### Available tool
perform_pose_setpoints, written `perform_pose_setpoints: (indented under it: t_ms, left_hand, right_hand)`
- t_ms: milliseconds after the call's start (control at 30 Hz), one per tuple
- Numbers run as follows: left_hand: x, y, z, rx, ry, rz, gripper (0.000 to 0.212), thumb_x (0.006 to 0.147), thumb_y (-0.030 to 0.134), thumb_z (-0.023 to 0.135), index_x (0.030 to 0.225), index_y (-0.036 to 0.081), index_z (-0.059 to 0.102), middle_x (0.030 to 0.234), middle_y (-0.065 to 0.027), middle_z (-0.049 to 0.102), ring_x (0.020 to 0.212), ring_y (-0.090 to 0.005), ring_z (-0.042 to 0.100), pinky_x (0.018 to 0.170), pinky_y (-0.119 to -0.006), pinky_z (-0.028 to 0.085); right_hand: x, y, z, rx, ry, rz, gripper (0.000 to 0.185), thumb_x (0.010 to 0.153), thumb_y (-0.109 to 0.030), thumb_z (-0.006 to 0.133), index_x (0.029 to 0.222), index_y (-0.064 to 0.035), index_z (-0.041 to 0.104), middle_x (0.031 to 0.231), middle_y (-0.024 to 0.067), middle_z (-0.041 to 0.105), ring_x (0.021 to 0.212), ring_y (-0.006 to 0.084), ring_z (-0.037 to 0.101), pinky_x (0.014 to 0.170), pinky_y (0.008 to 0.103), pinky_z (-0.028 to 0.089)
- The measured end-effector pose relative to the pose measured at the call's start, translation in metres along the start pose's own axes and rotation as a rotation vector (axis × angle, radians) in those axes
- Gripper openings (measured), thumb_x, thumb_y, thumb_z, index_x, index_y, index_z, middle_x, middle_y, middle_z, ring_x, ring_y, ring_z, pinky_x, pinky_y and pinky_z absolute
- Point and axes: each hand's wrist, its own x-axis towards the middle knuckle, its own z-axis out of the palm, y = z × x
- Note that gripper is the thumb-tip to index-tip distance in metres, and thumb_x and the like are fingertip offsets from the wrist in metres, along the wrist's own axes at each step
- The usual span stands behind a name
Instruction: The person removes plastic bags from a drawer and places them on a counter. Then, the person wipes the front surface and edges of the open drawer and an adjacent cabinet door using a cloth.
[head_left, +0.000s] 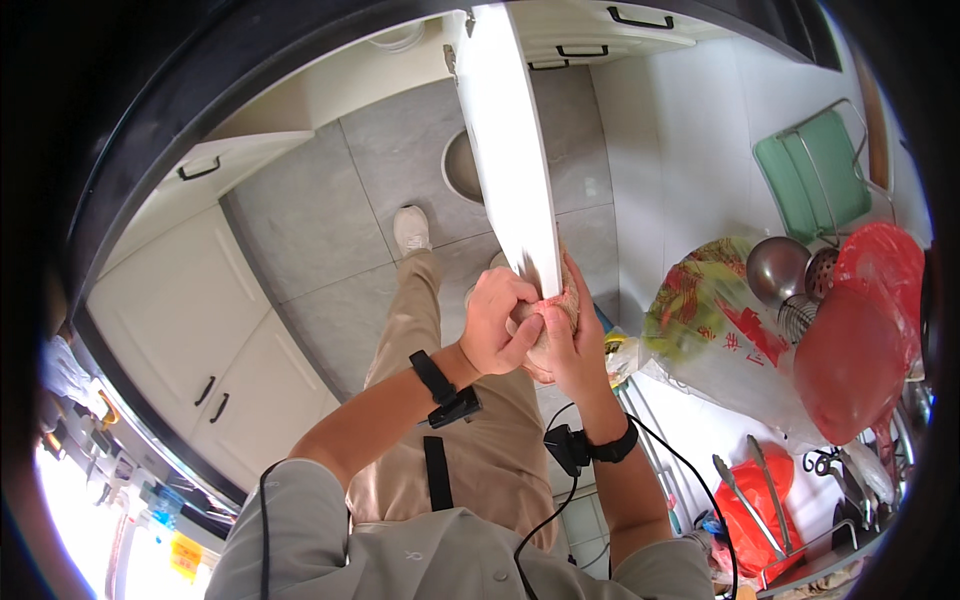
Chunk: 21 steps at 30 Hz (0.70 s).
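Observation:
A white cabinet door (506, 150) stands swung out on its hinges, its free edge towards me. A pinkish-tan cloth (568, 292) is folded around the near end of that edge. My left hand (501, 321) is closed on the cloth at the left side of the door, thumb pointing to the edge. On the other side my right hand (577, 337) grips the same cloth, its fingers lying along the door's right face and its thumb near my left thumb. Part of the cloth is hidden by the hands and the door.
Below the door a round bowl (461, 166) is on the grey tiled floor. White cabinets (180, 322) line the left. At right hang plastic bags (720, 322), a metal ladle (778, 268), tongs (750, 510) and a green rack (814, 176). Black cables run by my right wrist.

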Motion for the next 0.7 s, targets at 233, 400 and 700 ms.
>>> perform_pose_setpoints:
  t_ms: [233, 400, 700]
  left_hand:
    - [0.038, -0.005, 0.000, 0.137, 0.238, 0.033, 0.015, 0.080, 0.006, 0.071, 0.090, 0.006, 0.059, 0.082, -0.0087, 0.053, 0.074, -0.0281, 0.050, 0.070, -0.038, 0.040]
    - [0.092, -0.005, -0.003, -0.005, 0.384, -0.167, 0.021, 0.083, 0.005, 0.073, 0.096, 0.001, 0.057, 0.083, -0.0105, 0.056, 0.075, -0.0234, 0.056, 0.069, -0.034, 0.047]
    - [0.049, 0.007, 0.018, -0.212, 0.310, -0.416, 0.019, 0.089, 0.001, 0.066, 0.105, 0.000, 0.055, 0.098, -0.0065, 0.063, 0.088, -0.0130, 0.061, 0.083, -0.030, 0.052]
  right_hand:
    - [0.054, -0.020, 0.010, -0.210, 0.113, -0.217, 0.055, 0.093, -0.017, 0.054, 0.144, -0.0008, 0.042, 0.101, 0.0225, 0.068, 0.086, 0.0313, 0.070, 0.076, 0.0363, 0.053]
    - [0.109, -0.060, 0.022, -0.379, 0.187, -0.261, 0.055, 0.093, -0.019, 0.059, 0.143, -0.0051, 0.043, 0.101, 0.0245, 0.069, 0.089, 0.0392, 0.069, 0.076, 0.0415, 0.053]
    - [0.073, -0.034, 0.012, -0.353, 0.195, -0.314, 0.053, 0.094, -0.014, 0.058, 0.143, -0.0028, 0.042, 0.108, 0.0221, 0.068, 0.094, 0.0332, 0.070, 0.079, 0.0385, 0.055]
